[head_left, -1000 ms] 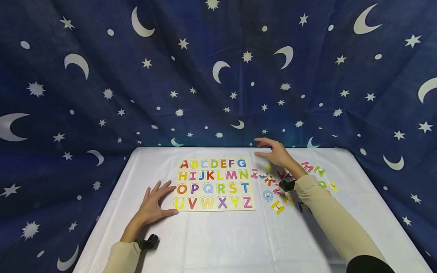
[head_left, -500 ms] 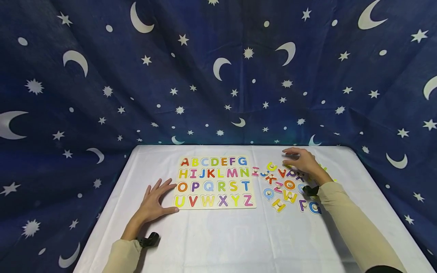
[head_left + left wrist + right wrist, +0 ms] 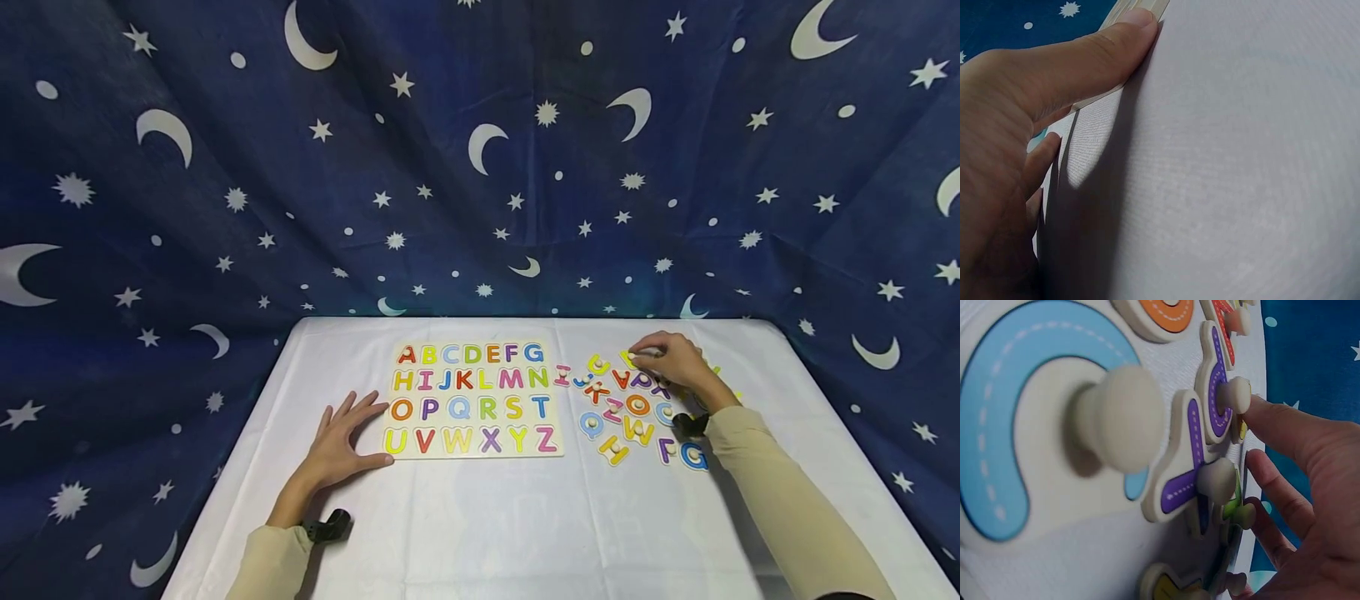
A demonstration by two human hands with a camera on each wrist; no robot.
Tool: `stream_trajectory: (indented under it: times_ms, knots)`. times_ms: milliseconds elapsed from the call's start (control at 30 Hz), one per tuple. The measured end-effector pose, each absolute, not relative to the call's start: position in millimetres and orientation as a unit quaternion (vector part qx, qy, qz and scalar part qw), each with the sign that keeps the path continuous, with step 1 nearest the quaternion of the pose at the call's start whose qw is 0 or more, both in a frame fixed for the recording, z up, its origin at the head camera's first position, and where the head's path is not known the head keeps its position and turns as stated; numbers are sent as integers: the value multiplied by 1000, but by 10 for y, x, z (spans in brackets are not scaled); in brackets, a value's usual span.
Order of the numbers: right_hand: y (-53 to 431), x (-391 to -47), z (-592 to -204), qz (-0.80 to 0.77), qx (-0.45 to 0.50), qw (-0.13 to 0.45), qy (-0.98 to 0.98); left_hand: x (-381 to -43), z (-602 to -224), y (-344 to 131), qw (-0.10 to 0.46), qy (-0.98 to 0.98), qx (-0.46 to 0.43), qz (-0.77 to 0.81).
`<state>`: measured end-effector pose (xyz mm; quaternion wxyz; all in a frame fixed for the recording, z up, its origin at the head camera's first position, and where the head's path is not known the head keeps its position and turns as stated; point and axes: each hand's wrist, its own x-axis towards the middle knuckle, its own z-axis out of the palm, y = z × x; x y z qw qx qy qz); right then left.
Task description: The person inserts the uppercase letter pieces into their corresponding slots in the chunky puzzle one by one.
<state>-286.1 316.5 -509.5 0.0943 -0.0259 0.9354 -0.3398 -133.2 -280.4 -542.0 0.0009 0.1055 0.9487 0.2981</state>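
A pale wooden alphabet board with rows of coloured letters lies on the table, and a knobbed letter A sits at its top left. My left hand rests at the board's left side, fingers spread; in the left wrist view the thumb touches the board's edge. At the far side of the loose letters, my right hand pinches a yellow letter piece by its knob. Its exact letter is hidden. The right wrist view shows the thumb beside that piece, behind a purple letter.
Several loose knobbed letters lie right of the board, among them a blue Q, a yellow H, an orange O and a blue G. A dark starry cloth hangs behind the white table.
My right hand has moved right from beyond the board's top right corner, over the loose letters, and come to pinch a yellow one. The left hand has stayed at the board's edge.
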Motion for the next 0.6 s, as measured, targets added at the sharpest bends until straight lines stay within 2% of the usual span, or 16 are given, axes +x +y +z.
stream_trajectory:
  times_ms: [200,600]
  knots:
    - [3174,-2858,-5143,-332,-51,60,940,-1321,-5417,-2797,0,948,106,300]
    - [3097,-2850,-5052,-332,-50,47,941,-1327,-5408,-2790,0,949,102,299]
